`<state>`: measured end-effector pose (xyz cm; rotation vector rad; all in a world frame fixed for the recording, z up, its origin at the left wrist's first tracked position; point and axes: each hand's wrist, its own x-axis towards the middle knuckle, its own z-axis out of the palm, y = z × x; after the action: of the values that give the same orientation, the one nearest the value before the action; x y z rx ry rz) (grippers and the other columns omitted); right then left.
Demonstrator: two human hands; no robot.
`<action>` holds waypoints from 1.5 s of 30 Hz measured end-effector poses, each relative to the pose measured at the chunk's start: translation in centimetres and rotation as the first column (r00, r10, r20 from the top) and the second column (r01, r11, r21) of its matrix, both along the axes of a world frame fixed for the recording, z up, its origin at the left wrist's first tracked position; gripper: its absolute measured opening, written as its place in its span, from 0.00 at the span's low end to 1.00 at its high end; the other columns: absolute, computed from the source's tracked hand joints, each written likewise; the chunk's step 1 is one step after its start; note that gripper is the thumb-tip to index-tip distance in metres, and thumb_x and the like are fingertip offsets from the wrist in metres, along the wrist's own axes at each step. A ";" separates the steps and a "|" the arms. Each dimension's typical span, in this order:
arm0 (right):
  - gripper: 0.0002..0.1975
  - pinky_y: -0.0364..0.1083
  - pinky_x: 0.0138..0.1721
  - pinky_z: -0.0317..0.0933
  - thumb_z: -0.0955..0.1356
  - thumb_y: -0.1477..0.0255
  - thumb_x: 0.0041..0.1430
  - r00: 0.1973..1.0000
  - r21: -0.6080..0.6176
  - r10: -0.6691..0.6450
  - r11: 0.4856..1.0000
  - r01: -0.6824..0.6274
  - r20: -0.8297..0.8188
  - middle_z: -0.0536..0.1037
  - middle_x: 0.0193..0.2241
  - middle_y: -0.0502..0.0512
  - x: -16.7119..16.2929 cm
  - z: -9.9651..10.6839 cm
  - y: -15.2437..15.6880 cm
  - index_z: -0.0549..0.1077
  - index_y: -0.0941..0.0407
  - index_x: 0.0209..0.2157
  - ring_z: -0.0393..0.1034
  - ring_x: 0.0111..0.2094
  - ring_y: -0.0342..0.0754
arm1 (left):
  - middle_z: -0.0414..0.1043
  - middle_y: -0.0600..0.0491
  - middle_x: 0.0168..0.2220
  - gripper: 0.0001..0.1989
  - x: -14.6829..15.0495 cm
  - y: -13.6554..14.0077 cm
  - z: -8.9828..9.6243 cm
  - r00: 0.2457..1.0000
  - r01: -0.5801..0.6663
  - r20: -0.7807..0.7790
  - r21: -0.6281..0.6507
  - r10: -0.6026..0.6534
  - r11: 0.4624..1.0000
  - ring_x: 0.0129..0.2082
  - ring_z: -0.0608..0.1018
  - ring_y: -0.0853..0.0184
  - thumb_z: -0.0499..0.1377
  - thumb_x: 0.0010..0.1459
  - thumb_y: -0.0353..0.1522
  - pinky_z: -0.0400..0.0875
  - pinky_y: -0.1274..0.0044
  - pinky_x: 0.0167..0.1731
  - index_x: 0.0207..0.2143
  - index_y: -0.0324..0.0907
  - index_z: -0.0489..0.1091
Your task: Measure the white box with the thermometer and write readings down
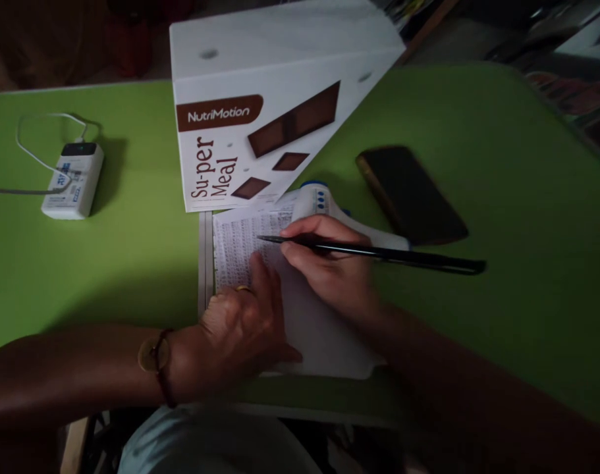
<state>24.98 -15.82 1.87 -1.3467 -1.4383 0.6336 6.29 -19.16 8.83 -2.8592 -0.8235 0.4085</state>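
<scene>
My right hand pinches a long black pen, its thin tip pointing left just over the sheet of paper. Rows of small dark handwriting or print fill the upper left part of the sheet; they are too small to read. Flat on that paper rests my left hand, holding nothing, with thumb and index finger stretched out and a ring on one finger. Partly hidden behind my right hand lies a white handheld device with blue buttons and a blue end.
A white NutriMotion box stands at the sheet's far edge. To the right lies a dark phone. A white power bank with a cable is at left on the green table. A grey strip borders the paper.
</scene>
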 end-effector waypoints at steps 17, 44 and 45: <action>0.07 0.48 0.27 0.68 0.73 0.73 0.56 0.991 0.068 -0.041 0.997 0.033 0.125 0.79 0.22 0.47 -0.6 -0.2 0.4 0.75 0.48 0.27 0.72 0.24 0.48 | 0.74 0.17 0.66 0.48 -0.5 0.4 -0.5 0.999 0.016 0.027 0.040 -0.017 0.999 0.26 0.81 0.64 0.59 0.74 0.60 0.69 0.73 0.21 0.70 0.21 0.72; 0.08 0.50 0.27 0.65 0.74 0.71 0.57 0.994 0.010 0.002 1.000 -0.003 0.107 0.76 0.22 0.48 -0.2 0.1 0.4 0.74 0.47 0.27 0.70 0.24 0.49 | 0.80 0.17 0.59 0.45 -0.5 -0.1 -2.2 0.991 0.040 0.121 0.104 -0.053 0.994 0.23 0.76 0.67 0.61 0.75 0.57 0.58 0.72 0.20 0.65 0.20 0.77; 0.08 0.50 0.27 0.65 0.74 0.71 0.58 0.995 0.005 -0.003 1.000 0.002 0.099 0.76 0.22 0.48 -0.1 0.0 0.4 0.74 0.47 0.27 0.70 0.24 0.50 | 0.80 0.16 0.58 0.45 -0.4 -0.1 -2.1 0.991 0.040 0.120 0.090 -0.051 0.995 0.22 0.76 0.67 0.61 0.75 0.57 0.57 0.72 0.20 0.65 0.19 0.77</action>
<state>24.83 -15.45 1.90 -1.3920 -1.5156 0.5679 5.86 -19.23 6.76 -2.8387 -0.7733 0.1880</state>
